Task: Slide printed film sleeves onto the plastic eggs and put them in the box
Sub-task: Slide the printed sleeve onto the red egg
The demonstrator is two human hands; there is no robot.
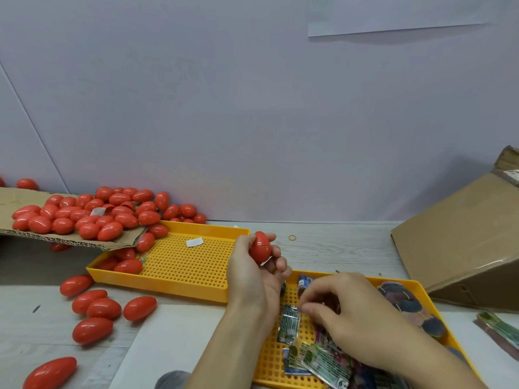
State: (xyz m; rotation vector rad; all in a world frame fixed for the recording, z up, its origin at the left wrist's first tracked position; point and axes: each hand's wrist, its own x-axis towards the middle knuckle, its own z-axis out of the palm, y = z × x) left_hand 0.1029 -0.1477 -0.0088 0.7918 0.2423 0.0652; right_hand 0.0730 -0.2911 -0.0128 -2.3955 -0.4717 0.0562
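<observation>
Right hand (348, 313): pinching among film sleeves (309, 357) in near yellow tray (427, 304).
Left hand (252, 265): gripping red egg (260, 247), upright.
Box (460, 248): sitting far right.

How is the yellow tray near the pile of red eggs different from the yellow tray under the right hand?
The far tray holds a few red eggs at its left end and a small white slip; much of its floor is bare. The near tray holds printed film sleeves, and the right hand reaches into it. The far tray sits partly under a cardboard flap. Both are yellow with perforated floors.
</observation>
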